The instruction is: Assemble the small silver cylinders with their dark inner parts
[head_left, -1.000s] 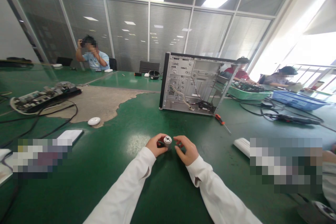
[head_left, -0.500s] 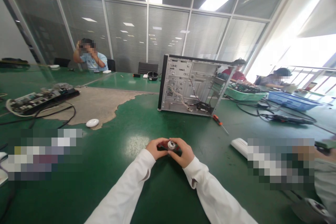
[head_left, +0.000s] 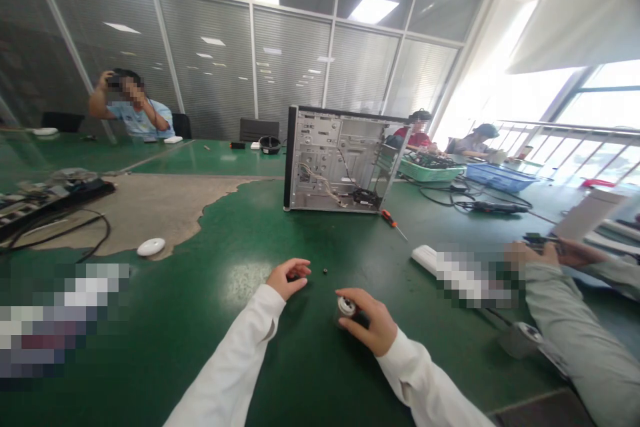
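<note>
My right hand point(head_left: 371, 323) grips a small cylinder with a pale, round top point(head_left: 346, 307) between thumb and fingers, close to the green table. Dark marks show on that top; its exact kind is not clear. My left hand point(head_left: 290, 278) is off to the left with nothing in it, fingers loosely bent and thumb apart. Between the two hands, a tiny dark piece point(head_left: 325, 271) lies on the table, touching neither.
An open computer case point(head_left: 345, 163) stands ahead, with an orange-handled screwdriver point(head_left: 391, 219) at its right foot. A white oval object point(head_left: 151, 247) lies left. At right are a white power strip point(head_left: 425, 255), baskets, cables and a co-worker's hands point(head_left: 543, 255).
My left hand has let go of the cylinder and moved away. My right hand has carried it right and nearer to me. The tiny dark piece now shows, and the view has turned right.
</note>
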{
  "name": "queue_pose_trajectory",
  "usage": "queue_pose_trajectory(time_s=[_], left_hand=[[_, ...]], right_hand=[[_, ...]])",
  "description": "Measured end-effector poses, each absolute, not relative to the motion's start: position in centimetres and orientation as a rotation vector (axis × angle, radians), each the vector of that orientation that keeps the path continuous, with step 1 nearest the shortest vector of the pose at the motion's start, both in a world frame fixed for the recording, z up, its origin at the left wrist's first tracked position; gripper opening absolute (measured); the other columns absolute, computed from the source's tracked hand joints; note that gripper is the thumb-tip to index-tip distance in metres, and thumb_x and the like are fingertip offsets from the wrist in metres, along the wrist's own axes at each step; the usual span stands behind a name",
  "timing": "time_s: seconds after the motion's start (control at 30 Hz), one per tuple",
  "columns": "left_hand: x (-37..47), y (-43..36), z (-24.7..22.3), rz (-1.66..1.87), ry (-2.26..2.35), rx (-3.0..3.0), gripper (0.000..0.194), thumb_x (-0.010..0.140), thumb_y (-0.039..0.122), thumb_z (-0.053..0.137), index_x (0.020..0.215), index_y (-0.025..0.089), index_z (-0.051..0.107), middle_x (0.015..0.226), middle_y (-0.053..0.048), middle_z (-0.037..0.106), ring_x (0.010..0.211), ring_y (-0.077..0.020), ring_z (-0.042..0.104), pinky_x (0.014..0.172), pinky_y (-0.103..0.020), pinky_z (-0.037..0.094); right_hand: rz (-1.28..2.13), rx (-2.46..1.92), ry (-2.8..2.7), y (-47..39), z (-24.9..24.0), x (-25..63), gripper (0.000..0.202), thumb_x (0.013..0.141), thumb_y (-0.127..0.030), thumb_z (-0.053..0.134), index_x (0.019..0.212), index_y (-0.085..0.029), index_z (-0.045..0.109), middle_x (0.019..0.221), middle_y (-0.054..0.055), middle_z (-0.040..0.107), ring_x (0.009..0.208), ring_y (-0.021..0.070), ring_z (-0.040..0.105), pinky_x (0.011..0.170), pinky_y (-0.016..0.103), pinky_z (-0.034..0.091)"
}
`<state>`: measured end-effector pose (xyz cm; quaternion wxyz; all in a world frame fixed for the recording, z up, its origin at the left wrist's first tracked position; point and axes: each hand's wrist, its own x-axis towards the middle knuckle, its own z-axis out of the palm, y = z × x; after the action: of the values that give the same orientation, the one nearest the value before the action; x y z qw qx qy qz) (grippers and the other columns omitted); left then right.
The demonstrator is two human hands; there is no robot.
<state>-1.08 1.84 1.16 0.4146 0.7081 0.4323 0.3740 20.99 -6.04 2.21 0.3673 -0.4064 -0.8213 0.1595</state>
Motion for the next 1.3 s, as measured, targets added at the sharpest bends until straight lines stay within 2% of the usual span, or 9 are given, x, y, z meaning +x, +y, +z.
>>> queue_pose_trajectory(time_s=[0.17,0.4,0.6,0.83,1.1,1.3], left_hand=[[-1.1,2.1,1.0,0.96,1.066,1.764,0.034,0.062,0.016,0.054,0.096,0.013,0.052,0.086,-0.008,0.063,0.077,-0.0153,0.058,0.071,-0.03,0.041],[-1.0,2.7,0.0,1.007,1.031,1.755,0.033,0.063,0.022,0.055,0.095,0.013,0.053,0.084,-0.007,0.063,0.075,-0.0156,0.058,0.072,-0.031,0.043],[-0.9,2.8,-0.4,1.031,1.034,1.722,0.034,0.061,0.024,0.056,0.094,0.015,0.054,0.081,-0.005,0.064,0.074,-0.0157,0.058,0.07,-0.03,0.045],[-1.0,2.6,-0.1,1.051,1.015,1.71,0.032,0.061,0.025,0.056,0.092,0.015,0.055,0.08,-0.005,0.064,0.074,-0.0157,0.058,0.072,-0.031,0.045],[-1.0,2.3,0.8,1.004,1.013,1.67,0.032,0.059,0.022,0.058,0.09,0.014,0.056,0.078,-0.005,0.064,0.074,-0.0153,0.059,0.071,-0.03,0.046],[-1.0,2.4,0.6,1.002,1.026,1.665,0.032,0.059,0.021,0.058,0.09,0.014,0.057,0.079,-0.005,0.065,0.075,-0.0159,0.059,0.072,-0.031,0.046]], right_hand=[[0.289,-1.36,-1.906,-10.8,0.5,28.3,0.038,0.071,-0.033,0.05,0.107,-0.02,0.047,0.1,0.007,0.056,0.09,0.0175,0.053,0.078,0.028,0.044],[-0.128,-1.926,-1.179,-15.6,-1.4,35.7,0.055,0.059,-0.056,0.051,0.102,-0.021,0.05,0.084,0.004,0.06,0.059,0.0155,0.056,0.056,0.027,0.047],[-0.404,-2.098,-0.96,-17.0,-1.7,39.5,0.06,0.056,-0.062,0.046,0.097,-0.018,0.053,0.072,0.005,0.06,0.056,0.0195,0.056,0.052,0.03,0.044],[-0.461,-2.173,-1.092,-16.1,-2.2,44.1,0.06,0.061,-0.056,0.039,0.105,-0.017,0.049,0.092,0.011,0.057,0.07,0.0247,0.056,0.057,0.036,0.044],[-0.344,-2.092,-1.264,-14.3,-3.6,47.5,0.058,0.057,-0.05,0.045,0.105,-0.017,0.05,0.075,0.007,0.055,0.061,0.022,0.053,0.056,0.036,0.044],[-0.376,-2.048,-1.246,-13.4,-3.2,44.8,0.062,0.06,-0.051,0.042,0.111,-0.017,0.044,0.086,0.007,0.055,0.063,0.0201,0.052,0.058,0.035,0.043]])
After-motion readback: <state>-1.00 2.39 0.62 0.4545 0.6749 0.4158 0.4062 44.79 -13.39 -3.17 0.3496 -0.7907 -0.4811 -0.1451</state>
